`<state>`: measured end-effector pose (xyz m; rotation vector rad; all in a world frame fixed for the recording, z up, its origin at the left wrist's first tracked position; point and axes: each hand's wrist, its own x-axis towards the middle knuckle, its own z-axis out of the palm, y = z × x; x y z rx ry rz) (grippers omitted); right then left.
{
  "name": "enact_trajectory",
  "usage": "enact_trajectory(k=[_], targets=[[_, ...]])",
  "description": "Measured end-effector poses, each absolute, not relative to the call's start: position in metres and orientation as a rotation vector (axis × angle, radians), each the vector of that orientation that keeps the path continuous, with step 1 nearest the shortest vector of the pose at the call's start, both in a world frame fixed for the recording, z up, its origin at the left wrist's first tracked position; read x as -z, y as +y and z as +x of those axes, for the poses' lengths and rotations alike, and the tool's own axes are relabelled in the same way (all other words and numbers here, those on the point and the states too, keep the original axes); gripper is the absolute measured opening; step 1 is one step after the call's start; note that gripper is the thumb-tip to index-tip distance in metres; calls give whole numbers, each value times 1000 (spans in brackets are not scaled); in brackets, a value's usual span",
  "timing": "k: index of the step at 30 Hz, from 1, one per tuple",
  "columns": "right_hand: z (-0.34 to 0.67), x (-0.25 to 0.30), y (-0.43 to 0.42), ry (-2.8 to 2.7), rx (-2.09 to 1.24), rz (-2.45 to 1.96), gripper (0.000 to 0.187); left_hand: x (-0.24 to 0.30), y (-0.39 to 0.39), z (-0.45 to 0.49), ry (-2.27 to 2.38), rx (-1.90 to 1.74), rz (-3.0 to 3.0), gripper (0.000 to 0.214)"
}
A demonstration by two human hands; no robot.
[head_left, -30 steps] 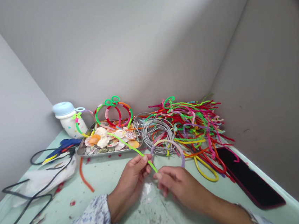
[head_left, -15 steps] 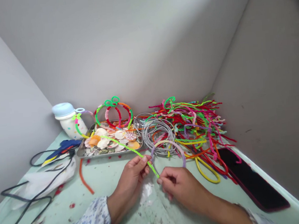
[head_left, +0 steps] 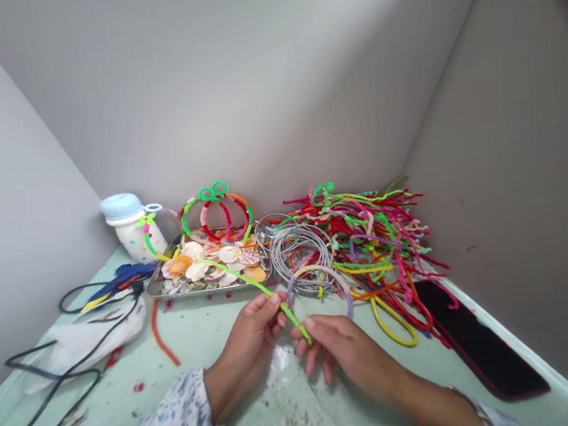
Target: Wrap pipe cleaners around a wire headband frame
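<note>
The green pipe cleaner (head_left: 259,284) runs on a slant, its far end pointing forward and to the left, its near end back and to the right, toward the person; it is held above the surface (head_left: 200,341), its far part showing over the metal tray (head_left: 211,291) of shells (head_left: 196,271), though whether it touches them I cannot tell; the grip of the left hand (head_left: 252,326) is pinched on it partway along, while the right hand (head_left: 350,354) has a narrow grip, thumb and forefinger on the near end, the other fingers loosely spread.

It is bright lime and fuzzy, thin, with a slight bow along its length and a short tip poking past the right thumb; just beyond the hands stands a purple and yellow hoop (head_left: 314,270).

The surface is pale green, marked with red spots and dark specks; a coil of grey wire (head_left: 301,255), a tangled heap of coloured pipe cleaners (head_left: 365,222) and a black phone (head_left: 482,341) lie on it; plain grey walls (head_left: 234,110) enclose it.
</note>
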<state>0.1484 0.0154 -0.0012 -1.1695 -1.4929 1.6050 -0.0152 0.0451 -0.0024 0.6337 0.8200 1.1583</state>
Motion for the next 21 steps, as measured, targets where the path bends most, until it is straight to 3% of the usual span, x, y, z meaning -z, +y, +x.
enact_trajectory(k=[3, 5, 11, 14, 18, 21], targets=[[150, 4, 22, -1063, -2041, -1050, 52, 4, 45, -16, 792, -1171, 633, 28], [151, 8, 24, -965, -2148, -991, 45, 5, 45, -17, 789, -1178, 650, 25], [152, 8, 24, -1113, -2054, -1057, 34, 5, 46, -18, 801, -1174, 670, 25], [152, 6, 20, -1596, -1593, -1200, 29, 5, 45, -17, 825, -1172, 684, 27], [155, 7, 13, -2233, -332, -1070, 28, 6, 44, -15, 839, -1181, 671, 29], [156, 9, 9, -2342, 70, -1017, 27, 7, 45, -16, 840, -1189, 656, 30]])
